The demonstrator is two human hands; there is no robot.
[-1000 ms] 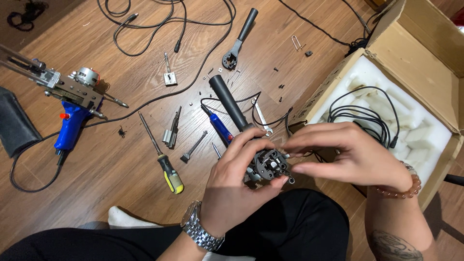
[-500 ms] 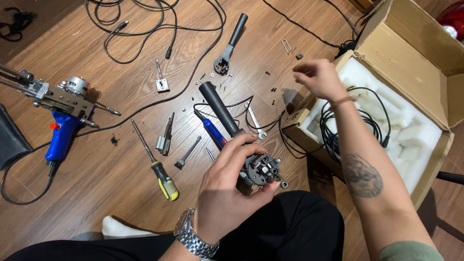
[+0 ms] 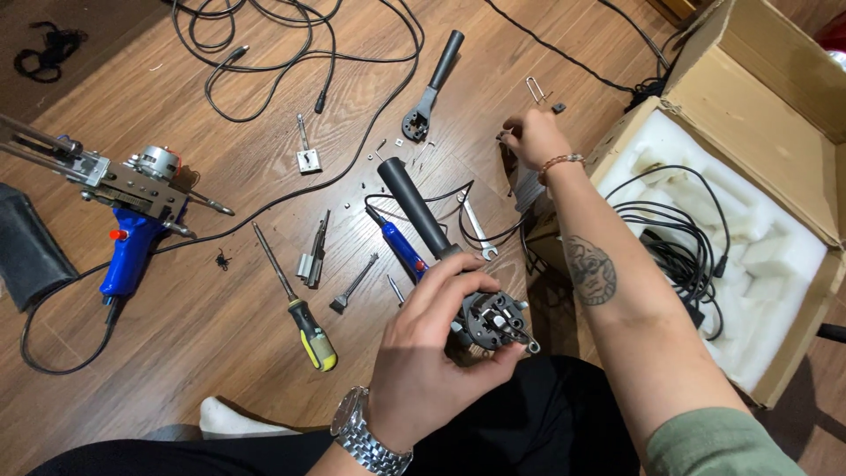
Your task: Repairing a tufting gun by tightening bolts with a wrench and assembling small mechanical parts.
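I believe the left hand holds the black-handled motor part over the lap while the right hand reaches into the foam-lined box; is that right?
Not quite. In the head view the right hand reaches for the small parts on the wooden floor beside the box, not into it. The rest holds: the left hand holds the motor part over the lap.

On the wooden floor lie a yellow-handled screwdriver, a blue tufting gun (its cord trailing), a small wrench and a foam-lined cardboard box.
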